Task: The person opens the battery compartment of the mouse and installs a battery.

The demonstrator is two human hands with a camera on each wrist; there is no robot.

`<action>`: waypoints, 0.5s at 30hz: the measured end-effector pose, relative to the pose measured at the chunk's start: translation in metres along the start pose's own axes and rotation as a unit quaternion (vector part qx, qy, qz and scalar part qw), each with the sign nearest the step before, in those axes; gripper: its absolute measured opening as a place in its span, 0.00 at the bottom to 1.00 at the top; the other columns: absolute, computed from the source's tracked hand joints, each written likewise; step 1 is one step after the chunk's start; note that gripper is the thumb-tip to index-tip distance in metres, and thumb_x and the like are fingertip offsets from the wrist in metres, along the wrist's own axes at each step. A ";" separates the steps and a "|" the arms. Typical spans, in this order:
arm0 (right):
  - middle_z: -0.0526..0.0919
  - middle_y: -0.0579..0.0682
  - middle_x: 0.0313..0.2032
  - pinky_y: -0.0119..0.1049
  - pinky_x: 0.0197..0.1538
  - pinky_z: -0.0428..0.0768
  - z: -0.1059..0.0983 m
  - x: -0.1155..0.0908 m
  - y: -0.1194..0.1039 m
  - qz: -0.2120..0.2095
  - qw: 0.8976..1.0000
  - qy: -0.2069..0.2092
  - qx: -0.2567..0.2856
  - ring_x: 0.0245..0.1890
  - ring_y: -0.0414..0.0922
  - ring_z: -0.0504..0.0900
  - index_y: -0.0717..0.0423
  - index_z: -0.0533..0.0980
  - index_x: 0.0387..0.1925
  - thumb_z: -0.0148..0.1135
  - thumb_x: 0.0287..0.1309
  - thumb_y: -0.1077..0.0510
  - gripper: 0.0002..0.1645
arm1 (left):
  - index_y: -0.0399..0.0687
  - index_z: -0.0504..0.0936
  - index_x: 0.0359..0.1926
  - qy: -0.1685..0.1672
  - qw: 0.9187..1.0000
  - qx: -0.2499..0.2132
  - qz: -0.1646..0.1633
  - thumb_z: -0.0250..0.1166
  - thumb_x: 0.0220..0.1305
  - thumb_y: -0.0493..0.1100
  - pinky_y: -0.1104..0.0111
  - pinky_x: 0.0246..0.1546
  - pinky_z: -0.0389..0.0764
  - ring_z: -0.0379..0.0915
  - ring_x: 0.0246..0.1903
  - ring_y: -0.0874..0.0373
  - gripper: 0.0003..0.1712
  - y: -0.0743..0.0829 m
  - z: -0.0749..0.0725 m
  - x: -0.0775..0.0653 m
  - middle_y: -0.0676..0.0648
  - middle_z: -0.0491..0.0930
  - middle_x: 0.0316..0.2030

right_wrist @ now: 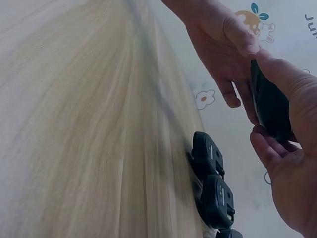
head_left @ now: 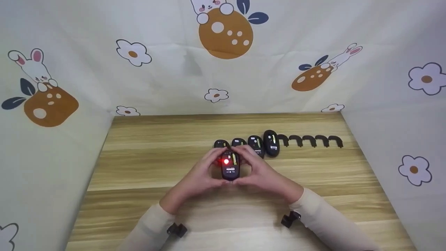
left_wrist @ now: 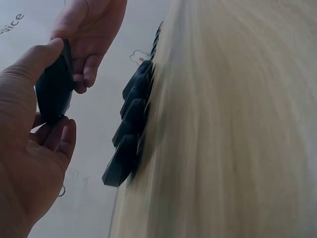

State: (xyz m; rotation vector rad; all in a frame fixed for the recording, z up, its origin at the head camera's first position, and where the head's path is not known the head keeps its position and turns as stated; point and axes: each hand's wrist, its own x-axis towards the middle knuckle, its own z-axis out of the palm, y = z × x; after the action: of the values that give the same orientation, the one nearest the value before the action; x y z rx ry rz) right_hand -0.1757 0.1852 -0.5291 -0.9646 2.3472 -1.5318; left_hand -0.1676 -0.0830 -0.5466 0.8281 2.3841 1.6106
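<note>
A black computer mouse [head_left: 230, 173] is held underside up, with its red sensor light shining and a battery showing in its open compartment. My left hand [head_left: 199, 174] grips its left side, thumb at the near end and fingers at the far end. On the other side my right hand [head_left: 266, 176] grips it in the same way. In the left wrist view the held mouse [left_wrist: 53, 89] is raised above the table, between both hands. The right wrist view also shows the mouse [right_wrist: 271, 106] between thumbs and fingertips.
Several other black mice [head_left: 271, 143] lie underside up in a row just beyond the hands, batteries showing in some. To their right, several curved black pieces [head_left: 309, 141] continue the row on the wooden table [head_left: 146, 157]. A patterned cloth [head_left: 167, 83] hangs around the table.
</note>
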 end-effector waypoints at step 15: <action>0.68 0.46 0.78 0.49 0.78 0.73 0.012 0.035 0.003 0.001 0.995 -0.026 -0.091 0.76 0.49 0.72 0.48 0.62 0.86 0.87 0.55 0.51 0.63 | 0.55 0.63 0.86 0.013 0.999 0.024 -0.031 0.86 0.56 0.37 0.43 0.75 0.74 0.76 0.68 0.50 0.61 -0.012 -0.032 -0.007 0.55 0.66 0.79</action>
State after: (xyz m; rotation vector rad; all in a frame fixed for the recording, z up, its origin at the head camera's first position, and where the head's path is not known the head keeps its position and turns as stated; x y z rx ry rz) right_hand -0.1988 0.1562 -0.5306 -1.0266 2.4846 -1.2926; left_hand -0.1797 -0.1157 -0.5452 0.7386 2.4492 1.5561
